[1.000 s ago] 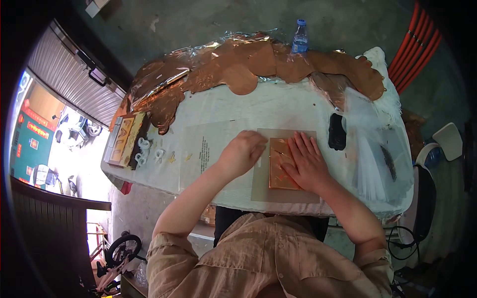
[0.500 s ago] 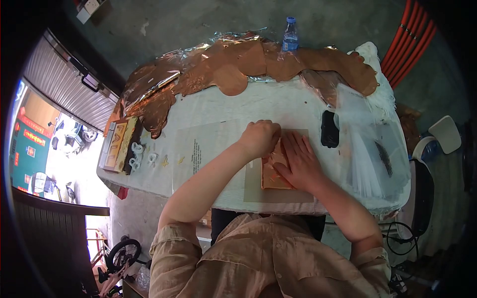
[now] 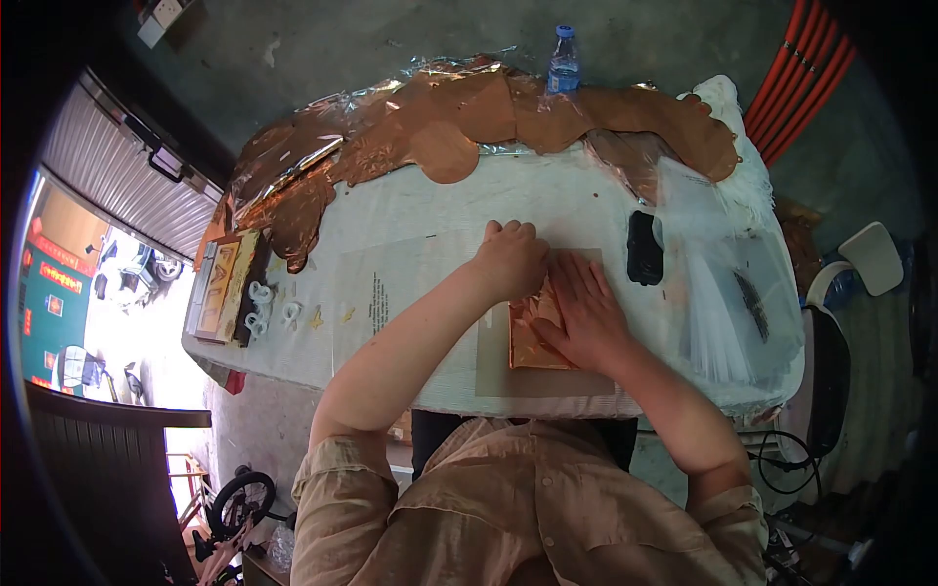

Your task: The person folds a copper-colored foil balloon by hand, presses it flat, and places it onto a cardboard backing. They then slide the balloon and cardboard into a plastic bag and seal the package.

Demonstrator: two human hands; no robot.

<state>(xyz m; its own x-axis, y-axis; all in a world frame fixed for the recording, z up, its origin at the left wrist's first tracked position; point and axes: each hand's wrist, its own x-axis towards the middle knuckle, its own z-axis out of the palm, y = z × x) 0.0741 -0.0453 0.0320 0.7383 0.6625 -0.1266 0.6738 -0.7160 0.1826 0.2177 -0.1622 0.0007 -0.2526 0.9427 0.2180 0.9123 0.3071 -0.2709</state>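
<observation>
My right hand [image 3: 590,311] lies flat, fingers stretched out, on a shiny copper-coloured foil piece [image 3: 532,354], pressing on its right side. Close to its fingertips, my left hand [image 3: 511,262] is closed with the fingers curled, at the foil's upper end. Whatever is pinched in it is hidden beneath the knuckles. Under the foil is a brownish flat sheet [image 3: 491,379], its lower and left edges showing. A clear plastic sheet with printed text [image 3: 360,283] lies to the left, partly covered by my left forearm.
Copper-coloured foil sheets [image 3: 449,127] run along the table's far side, with a water bottle [image 3: 563,63] behind. A black phone-like object [image 3: 644,248] and clear plastic sleeves [image 3: 718,322] lie right. At left are a boxed stack [image 3: 227,288] and white rings [image 3: 259,308].
My left hand has turned slightly, its knuckles now higher, still by the foil's upper end. My right hand stays flat on the foil. The whole view has shifted a little.
</observation>
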